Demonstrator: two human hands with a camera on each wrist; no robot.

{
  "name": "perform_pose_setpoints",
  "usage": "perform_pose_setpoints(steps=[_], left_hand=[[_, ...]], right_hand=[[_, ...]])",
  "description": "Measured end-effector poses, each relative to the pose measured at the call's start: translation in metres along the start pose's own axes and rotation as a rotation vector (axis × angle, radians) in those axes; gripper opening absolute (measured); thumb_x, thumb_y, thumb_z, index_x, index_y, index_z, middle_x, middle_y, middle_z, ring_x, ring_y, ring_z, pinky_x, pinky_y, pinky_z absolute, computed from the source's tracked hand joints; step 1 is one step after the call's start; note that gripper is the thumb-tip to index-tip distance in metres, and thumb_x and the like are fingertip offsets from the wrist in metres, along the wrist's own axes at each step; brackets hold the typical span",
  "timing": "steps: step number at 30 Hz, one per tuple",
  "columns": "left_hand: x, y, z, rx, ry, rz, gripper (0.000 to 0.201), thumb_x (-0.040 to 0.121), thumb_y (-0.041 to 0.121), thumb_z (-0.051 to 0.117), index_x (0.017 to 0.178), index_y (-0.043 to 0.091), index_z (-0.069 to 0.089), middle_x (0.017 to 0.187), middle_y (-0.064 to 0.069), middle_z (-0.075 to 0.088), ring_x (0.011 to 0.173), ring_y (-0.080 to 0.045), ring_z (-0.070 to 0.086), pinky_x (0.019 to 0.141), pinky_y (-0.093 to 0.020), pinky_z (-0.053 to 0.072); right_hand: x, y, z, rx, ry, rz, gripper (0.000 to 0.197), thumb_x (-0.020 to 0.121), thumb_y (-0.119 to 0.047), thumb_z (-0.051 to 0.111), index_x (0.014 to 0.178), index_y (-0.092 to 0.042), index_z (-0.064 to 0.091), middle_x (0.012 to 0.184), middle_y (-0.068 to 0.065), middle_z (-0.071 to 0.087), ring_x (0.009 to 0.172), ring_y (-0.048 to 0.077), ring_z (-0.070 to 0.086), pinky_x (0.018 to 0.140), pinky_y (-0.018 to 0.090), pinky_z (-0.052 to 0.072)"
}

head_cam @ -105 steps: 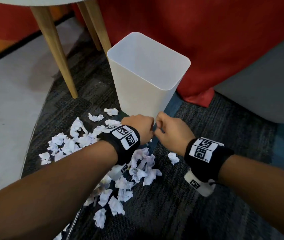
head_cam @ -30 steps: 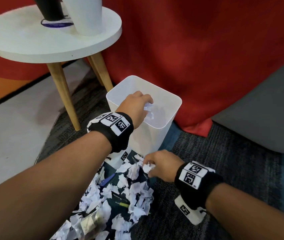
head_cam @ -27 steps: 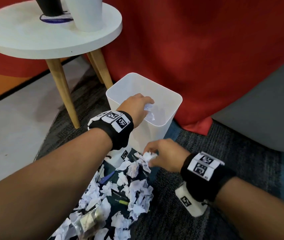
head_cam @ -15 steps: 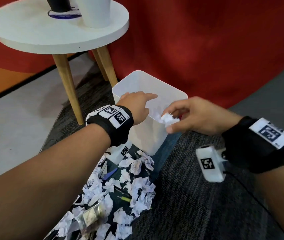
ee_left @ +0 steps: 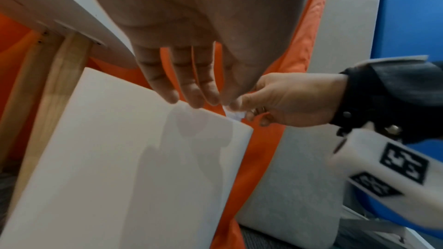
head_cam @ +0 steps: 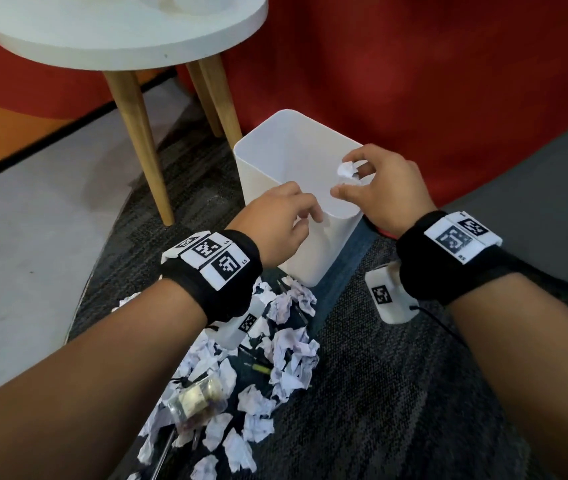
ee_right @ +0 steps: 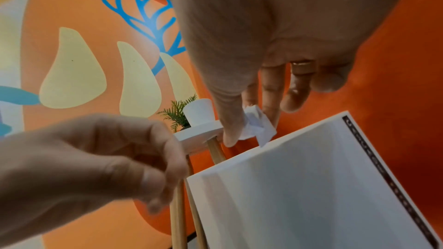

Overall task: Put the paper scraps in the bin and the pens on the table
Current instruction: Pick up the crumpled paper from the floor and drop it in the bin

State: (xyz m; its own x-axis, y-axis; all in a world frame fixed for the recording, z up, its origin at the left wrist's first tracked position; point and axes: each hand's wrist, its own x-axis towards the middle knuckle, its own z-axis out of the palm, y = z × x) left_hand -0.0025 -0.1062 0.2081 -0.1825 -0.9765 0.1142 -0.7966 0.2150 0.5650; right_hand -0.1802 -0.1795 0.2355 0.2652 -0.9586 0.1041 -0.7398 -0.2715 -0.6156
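Note:
The white bin [head_cam: 313, 258] stands on the carpet below the round white table [head_cam: 119, 32]. My right hand [head_cam: 344, 174] pinches a crumpled paper scrap [head_cam: 346, 169] between thumb and fingers above the bin's opening; the right wrist view shows the scrap [ee_right: 256, 126] just above the bin [ee_right: 299, 186] rim. My left hand [head_cam: 305, 216] hovers at the bin's near rim, fingers relaxed and empty; its fingers [ee_left: 191, 92] show over the bin [ee_left: 131, 158]. Several paper scraps [head_cam: 289, 344] lie piled on the carpet under my left wrist, with a yellow-green pen [head_cam: 261, 368] among them.
Wooden table legs [head_cam: 140, 140] stand left of the bin. A red cloth [head_cam: 414, 81] hangs behind it and a grey seat [head_cam: 535, 202] is at the right. A clear plastic packet [head_cam: 196, 398] lies in the scrap pile. A white pot [ee_right: 199, 113] stands on the table.
My left hand let its scrap fall into the bin and drew back to the near rim. My right hand picked a scrap from the pile and lifted it over the bin.

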Motion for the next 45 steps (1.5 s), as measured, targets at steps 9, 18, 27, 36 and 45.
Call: perform_pose_setpoints(steps=[9, 18, 27, 36, 45], left_hand=[[-0.030, -0.037, 0.043, 0.132, -0.333, -0.187, 0.025, 0.088, 0.015, 0.046, 0.102, 0.028, 0.063, 0.101, 0.002, 0.057, 0.096, -0.022, 0.057, 0.084, -0.031, 0.046], [-0.075, -0.078, 0.143, 0.198, -0.696, -0.340, 0.035, 0.086, 0.027, 0.061, 0.120, 0.025, 0.053, 0.121, -0.006, 0.056, 0.107, -0.029, 0.056, 0.087, -0.042, 0.052], [-0.105, -0.088, 0.196, 0.350, -0.770, -0.223, 0.088, 0.082, 0.034, 0.071, 0.149, 0.029, 0.014, 0.158, -0.004, 0.012, 0.143, -0.030, 0.018, 0.108, -0.049, 0.035], [-0.118, -0.080, 0.202, 0.425, -0.658, -0.188, 0.049, 0.083, 0.027, 0.065, 0.127, 0.026, 0.043, 0.127, -0.004, 0.044, 0.120, -0.027, 0.040, 0.096, -0.041, 0.032], [-0.103, -0.091, 0.176, 0.189, -0.626, -0.333, 0.039, 0.082, 0.023, 0.066, 0.113, 0.022, 0.043, 0.116, -0.007, 0.049, 0.108, -0.028, 0.050, 0.088, -0.037, 0.042]], right_hand=[[0.001, -0.030, 0.008, -0.011, 0.124, -0.163, 0.031, 0.072, -0.044, 0.080, 0.097, -0.030, 0.067, 0.098, -0.006, 0.064, 0.091, 0.010, 0.053, 0.082, 0.031, 0.045], [-0.044, -0.053, 0.056, -0.218, -0.864, -0.135, 0.016, 0.079, -0.029, 0.074, 0.071, -0.016, 0.069, 0.055, -0.005, 0.068, 0.045, 0.009, 0.062, 0.063, 0.020, 0.056], [-0.112, 0.064, 0.138, -0.591, -1.035, 0.024, 0.036, 0.083, -0.036, 0.072, 0.109, -0.017, 0.056, 0.110, 0.006, 0.061, 0.101, 0.029, 0.061, 0.081, 0.038, 0.052], [-0.146, 0.095, 0.177, -0.492, -0.907, 0.005, 0.052, 0.082, -0.026, 0.072, 0.121, -0.023, 0.038, 0.127, 0.007, 0.044, 0.116, 0.033, 0.051, 0.084, 0.043, 0.047], [-0.141, 0.119, 0.190, -0.463, -0.868, 0.127, 0.050, 0.094, -0.025, 0.051, 0.140, -0.026, 0.033, 0.142, 0.008, 0.041, 0.121, 0.035, 0.050, 0.095, 0.045, 0.047]])
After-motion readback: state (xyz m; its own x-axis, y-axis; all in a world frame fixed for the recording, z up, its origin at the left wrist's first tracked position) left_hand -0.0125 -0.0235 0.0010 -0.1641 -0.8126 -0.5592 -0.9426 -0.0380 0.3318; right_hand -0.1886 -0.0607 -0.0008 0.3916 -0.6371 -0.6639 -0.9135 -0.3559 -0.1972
